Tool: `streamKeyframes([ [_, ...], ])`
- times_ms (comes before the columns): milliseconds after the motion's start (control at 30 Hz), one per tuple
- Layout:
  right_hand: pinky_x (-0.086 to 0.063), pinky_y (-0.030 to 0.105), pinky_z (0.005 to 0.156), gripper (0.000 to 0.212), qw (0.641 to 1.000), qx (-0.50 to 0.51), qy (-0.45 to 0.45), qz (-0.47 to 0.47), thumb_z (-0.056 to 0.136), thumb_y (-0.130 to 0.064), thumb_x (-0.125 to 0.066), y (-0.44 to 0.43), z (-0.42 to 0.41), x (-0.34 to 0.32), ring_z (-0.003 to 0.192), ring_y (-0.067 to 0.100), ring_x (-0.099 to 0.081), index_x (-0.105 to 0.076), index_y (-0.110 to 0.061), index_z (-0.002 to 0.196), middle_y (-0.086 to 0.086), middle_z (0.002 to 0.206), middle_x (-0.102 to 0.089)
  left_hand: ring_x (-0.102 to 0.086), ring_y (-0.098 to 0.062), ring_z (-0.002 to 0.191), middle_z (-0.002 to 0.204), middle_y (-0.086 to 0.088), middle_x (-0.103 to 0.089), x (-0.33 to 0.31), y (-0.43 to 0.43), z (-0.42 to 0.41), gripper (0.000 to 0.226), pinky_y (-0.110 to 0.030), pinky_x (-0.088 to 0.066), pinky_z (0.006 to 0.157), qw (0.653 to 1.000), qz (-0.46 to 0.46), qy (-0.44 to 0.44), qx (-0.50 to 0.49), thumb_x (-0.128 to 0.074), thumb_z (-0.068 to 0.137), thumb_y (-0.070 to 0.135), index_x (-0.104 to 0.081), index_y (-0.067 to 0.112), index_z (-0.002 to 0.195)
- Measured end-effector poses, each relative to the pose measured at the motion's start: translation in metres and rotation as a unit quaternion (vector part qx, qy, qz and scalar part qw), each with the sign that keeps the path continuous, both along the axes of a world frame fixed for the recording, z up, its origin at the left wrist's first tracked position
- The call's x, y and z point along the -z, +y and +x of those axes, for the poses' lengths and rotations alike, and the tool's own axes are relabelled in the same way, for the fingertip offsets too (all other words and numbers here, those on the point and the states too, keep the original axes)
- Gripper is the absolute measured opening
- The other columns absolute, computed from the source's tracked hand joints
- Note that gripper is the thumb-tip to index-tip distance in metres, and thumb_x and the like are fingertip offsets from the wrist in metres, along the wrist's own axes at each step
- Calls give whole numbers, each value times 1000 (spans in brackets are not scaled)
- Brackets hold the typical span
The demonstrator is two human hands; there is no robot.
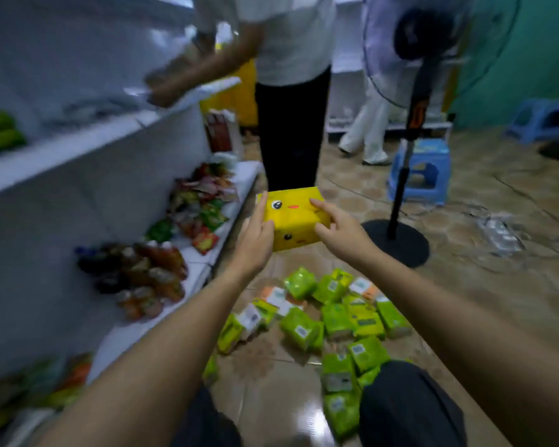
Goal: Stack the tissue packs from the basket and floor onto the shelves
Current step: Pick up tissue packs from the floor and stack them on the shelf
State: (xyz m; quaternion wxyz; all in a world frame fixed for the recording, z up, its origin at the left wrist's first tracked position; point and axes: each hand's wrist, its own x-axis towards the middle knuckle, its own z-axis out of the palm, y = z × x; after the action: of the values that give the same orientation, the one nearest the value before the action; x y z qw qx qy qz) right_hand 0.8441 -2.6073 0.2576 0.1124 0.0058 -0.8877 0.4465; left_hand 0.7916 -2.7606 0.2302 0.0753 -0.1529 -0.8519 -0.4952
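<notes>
Knees (410, 404) are framing a scatter of green tissue packs (336, 321) lying on the floor just right of the shelves (126, 337). Beyond them, both hands are holding a yellow tissue pack (292, 217) in the air. The left hand (255, 233) is clasping its shelf-side end, and the right hand (339, 233) is curling over the far end. Its long axis is running crosswise, away from the shelves, so the left hand is sitting nearer them. Placing it is likely calling for a leftward swing.

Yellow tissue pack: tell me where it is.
Head view, centre: the yellow tissue pack is held between the left hand and right hand, above the green packs on the floor.
</notes>
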Motion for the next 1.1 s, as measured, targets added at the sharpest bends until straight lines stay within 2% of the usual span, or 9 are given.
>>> streamKeyframes([
  [67,-36,19,90,56,998,-46,50,0,86,-7,-54,-59,1,-33,115,21,-51,-40,-17,140,10,128,-54,-36,-25,133,147,-13,-36,-43,-66,13,62,-20,-28,95,997,-32,35,-66,-30,85,33,-29,20,146],
  [133,-35,23,92,57,991,-102,85,-1,86,-6,-55,-118,4,-63,122,25,-47,-40,-16,140,11,138,-48,-41,-27,127,140,-17,-43,-83,-130,33,57,-26,-32,95,986,-57,62,-143,-31,88,33,-35,19,143],
  [233,-36,26,94,55,971,-191,144,0,87,-9,-55,-205,15,-100,121,26,-49,-41,-16,139,10,139,-48,-43,-30,124,133,-21,-48,-131,-218,74,47,-28,-32,95,961,-78,102,-244,-35,95,28,-39,15,140],
  [367,-36,33,101,52,938,-285,193,-30,88,-11,-55,-312,45,-133,123,24,-47,-41,-19,139,7,139,-47,-44,-27,125,134,-14,-48,-168,-318,147,57,-29,-34,97,921,-126,126,-347,-42,91,45,-37,18,140],
  [467,-37,30,97,51,905,-366,214,-36,90,-14,-54,-389,76,-149,122,23,-46,-41,-20,139,7,139,-47,-45,-26,121,133,-14,-45,-185,-383,211,55,-30,-34,96,885,-143,125,-426,-49,93,42,-35,21,142],
  [633,-36,22,84,50,855,-471,211,-51,90,-18,-55,-489,123,-158,119,22,-49,-42,-22,138,6,136,-49,-39,-23,128,143,-8,-37,-198,-448,304,68,-29,-34,98,838,-139,103,-517,-62,84,44,-32,25,142],
  [800,-38,27,95,50,804,-560,183,-73,90,-17,-57,-569,185,-149,121,24,-48,-44,-19,138,8,136,-49,-40,-25,128,143,-7,-39,-187,-503,385,74,-37,-39,104,787,-155,56,-595,-72,79,34,-33,23,141],
  [967,-36,30,101,50,778,-602,162,-73,90,-17,-57,-622,220,-133,126,22,-43,-42,-15,137,9,138,-46,-46,-26,124,140,-5,-44,-172,-538,426,71,-39,-45,95,750,-161,13,-642,-69,81,38,-33,26,141],
  [1100,-41,32,90,57,772,-605,191,-18,91,-19,-55,-644,220,-125,121,25,-47,-31,-19,143,9,139,-44,-50,-25,116,133,-5,-48,-159,-552,427,62,-35,-47,84,656,-275,-30,-702,-59,86,47,-34,24,138],
])
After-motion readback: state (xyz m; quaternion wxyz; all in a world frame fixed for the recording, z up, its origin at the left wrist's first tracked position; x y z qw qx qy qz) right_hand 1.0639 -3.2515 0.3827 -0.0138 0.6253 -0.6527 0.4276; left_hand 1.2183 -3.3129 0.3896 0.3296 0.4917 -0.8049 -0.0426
